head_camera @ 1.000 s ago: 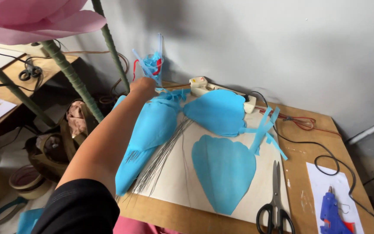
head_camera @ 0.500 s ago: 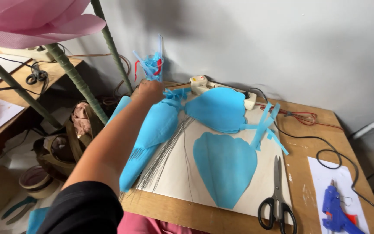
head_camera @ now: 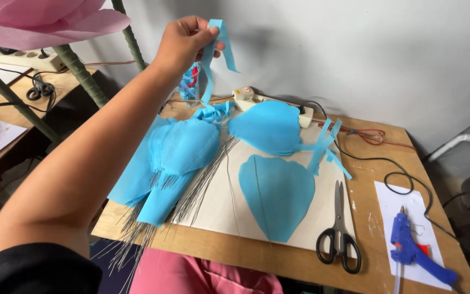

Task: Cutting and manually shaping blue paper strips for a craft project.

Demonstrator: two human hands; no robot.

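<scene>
lower edge of frame: pink cloth and a black sleeve at lower left. on the wooden worktop, lower right, black scissors lie beside a blue glue gun on white paper. centre: a blue petal lies flat on a pale board; left of it, stacked blue petals rest over thin wires. upper centre: the left hand is raised above the worktop, fingers pinched on a blue paper strip that hangs down towards the petals. right hand not in view.
</scene>
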